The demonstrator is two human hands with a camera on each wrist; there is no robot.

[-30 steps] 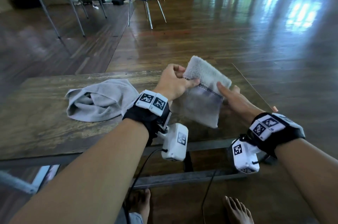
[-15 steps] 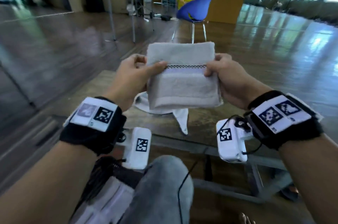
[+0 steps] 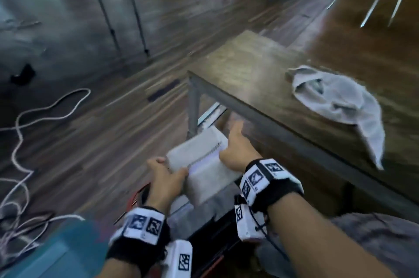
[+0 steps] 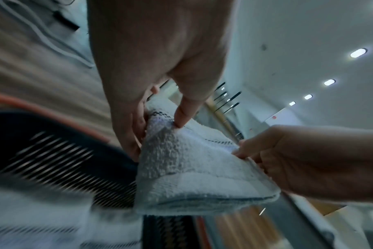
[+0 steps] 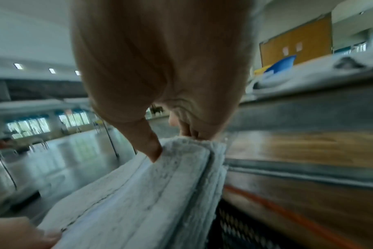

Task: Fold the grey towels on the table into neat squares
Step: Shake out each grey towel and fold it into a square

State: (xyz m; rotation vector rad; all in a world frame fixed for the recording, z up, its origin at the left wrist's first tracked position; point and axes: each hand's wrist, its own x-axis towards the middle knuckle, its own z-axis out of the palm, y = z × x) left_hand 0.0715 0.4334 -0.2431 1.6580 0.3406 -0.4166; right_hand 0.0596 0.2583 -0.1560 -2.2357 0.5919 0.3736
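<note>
Terry cloth, folded into a thick grey square, is what we hold off the near left corner of the counter [image 3: 249,69], low over the floor. Our left hand [image 3: 166,178] pinches the folded towel [image 3: 204,171] at its near left edge, thumb on top and fingers [image 4: 128,128] curled beneath; our right hand [image 3: 238,148] pinches the far right edge the same way. A second towel [image 3: 340,98] lies crumpled and unfolded on the counter to the right, one corner hanging over the near edge.

We judge the main risk is the layers slipping: only two edges are pinched, so a loose grip or a quick swing could let the stack splay open. A black slatted basket [image 4: 60,151] seems to sit below; a careless drop there could undo the square. The dangling corner could also drag the crumpled towel off.
</note>
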